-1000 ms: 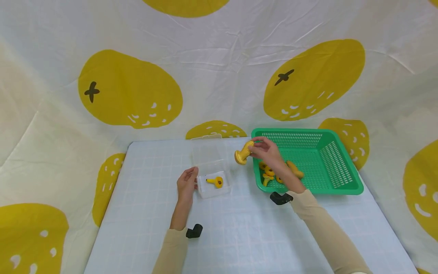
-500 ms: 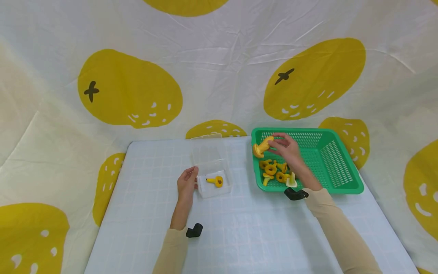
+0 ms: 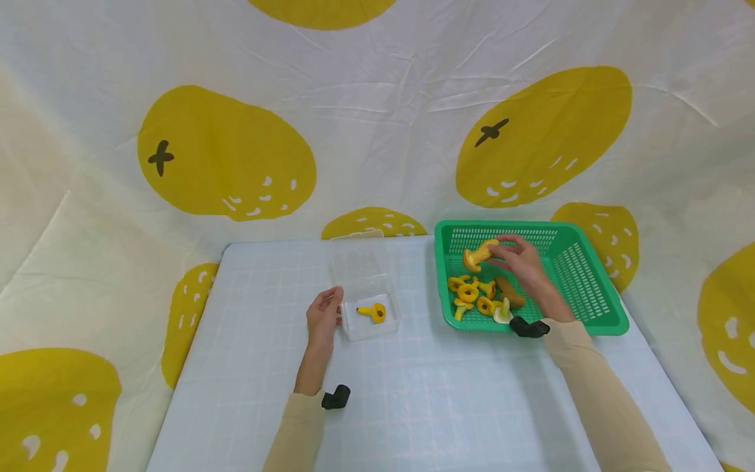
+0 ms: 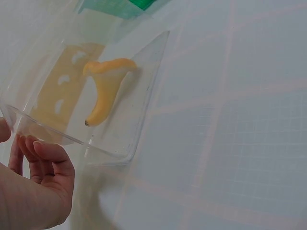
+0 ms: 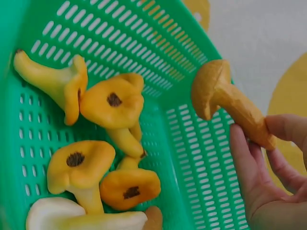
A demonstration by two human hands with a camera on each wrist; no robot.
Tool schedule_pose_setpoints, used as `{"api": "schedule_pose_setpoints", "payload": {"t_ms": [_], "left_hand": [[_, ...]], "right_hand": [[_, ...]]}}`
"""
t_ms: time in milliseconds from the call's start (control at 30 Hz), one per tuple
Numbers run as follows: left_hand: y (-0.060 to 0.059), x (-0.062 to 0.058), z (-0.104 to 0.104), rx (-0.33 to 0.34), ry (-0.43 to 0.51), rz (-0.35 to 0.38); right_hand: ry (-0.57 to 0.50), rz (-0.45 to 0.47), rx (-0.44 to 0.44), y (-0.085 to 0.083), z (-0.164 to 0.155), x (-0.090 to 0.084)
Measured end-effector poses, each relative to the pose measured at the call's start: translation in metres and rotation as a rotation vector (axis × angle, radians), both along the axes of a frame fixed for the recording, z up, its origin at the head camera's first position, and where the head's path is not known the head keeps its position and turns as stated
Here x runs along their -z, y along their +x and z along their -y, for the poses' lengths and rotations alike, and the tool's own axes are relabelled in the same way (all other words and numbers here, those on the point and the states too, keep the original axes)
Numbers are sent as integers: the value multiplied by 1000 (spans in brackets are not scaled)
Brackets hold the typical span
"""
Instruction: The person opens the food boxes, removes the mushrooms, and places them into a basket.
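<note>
My right hand (image 3: 525,262) pinches a yellow-brown toy mushroom (image 5: 230,100) by the end of its stem. Its cap points left, and it hangs above the left half of a green basket (image 3: 596,331). Below, several orange-yellow mushrooms (image 5: 79,165) with dark cap centres lie in the basket, beside a pale split mushroom (image 3: 503,312) and a brown one (image 3: 510,292). My left hand (image 3: 323,314) grips the left side of a clear plastic box (image 3: 371,335), fingers curled against its wall. One yellow mushroom (image 4: 105,86) lies on the box's floor.
Behind the box, its clear lid (image 3: 356,259) stands raised and leans back. A pale checked cloth (image 3: 413,406) covers the table. White fabric with large yellow fruit prints (image 3: 224,154) hangs behind and at the sides. The basket has raised slotted walls.
My right hand has carried the yellow-brown mushroom rightward, from between the box and the basket to over the basket. My left hand and the box have stayed put.
</note>
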State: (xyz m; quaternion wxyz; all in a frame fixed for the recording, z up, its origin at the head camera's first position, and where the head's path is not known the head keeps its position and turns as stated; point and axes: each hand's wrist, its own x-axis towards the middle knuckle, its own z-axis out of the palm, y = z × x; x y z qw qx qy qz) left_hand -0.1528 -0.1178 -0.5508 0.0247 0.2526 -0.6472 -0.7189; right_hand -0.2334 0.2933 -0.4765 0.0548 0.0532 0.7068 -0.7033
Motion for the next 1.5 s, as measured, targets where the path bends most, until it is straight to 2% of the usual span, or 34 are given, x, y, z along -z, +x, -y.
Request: {"api": "schedule_pose_setpoints", "payload": {"t_ms": [400,700,933,1167,1367,1500], "left_hand": [[-2,2,1,-6,10,-7],[-1,2,1,-6,11,-7],[-1,2,0,-10,11,-15],[-1,1,-1,-9,12,1],[-2,1,0,-4,-3,19],[-2,1,1,4,-8,21]], "right_hand": [[75,154,-26,-16,-18,11],[271,220,-84,-23,-19,18],[467,207,-107,-26,-18,24],[586,205,-101,-26,-19,24],[598,177,-128,-22,-15,17],[560,151,-172,-17,-8,8]]}}
